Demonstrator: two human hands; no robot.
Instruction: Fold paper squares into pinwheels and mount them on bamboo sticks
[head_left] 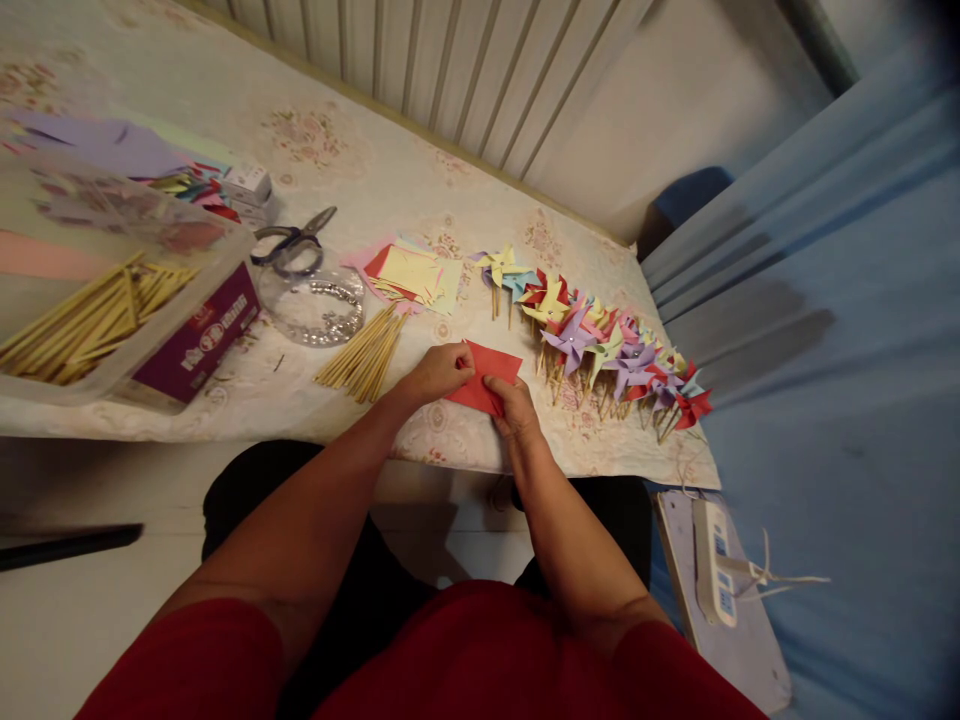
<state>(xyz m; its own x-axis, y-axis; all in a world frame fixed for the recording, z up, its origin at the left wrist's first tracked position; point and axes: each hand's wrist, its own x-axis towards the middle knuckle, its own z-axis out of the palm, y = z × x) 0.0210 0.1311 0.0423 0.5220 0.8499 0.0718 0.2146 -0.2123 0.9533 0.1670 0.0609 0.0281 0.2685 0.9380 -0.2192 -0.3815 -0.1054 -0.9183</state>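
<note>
A flat square of red paper (486, 372) is held over the front of the table. My left hand (444, 372) grips its left side with the fingers curled in. On the right side, my right hand (514, 402) pinches the sheet, thumb on top and fingers underneath. Just left of my hands lies a fanned bundle of thin wooden sticks (364, 355). Behind it is a stack of coloured paper pieces (412, 275), mostly yellow on top. Many finished paper pinwheels (592, 340) on sticks stand in a cluster to the right.
A round clear dish (319, 308) holds small shiny pieces, with scissors (295, 243) behind it. At left, a clear plastic bin (82, 385) contains more sticks, beside a purple box (206, 335). A power strip (714, 562) lies beyond the table's right end, near a blue curtain (817, 380).
</note>
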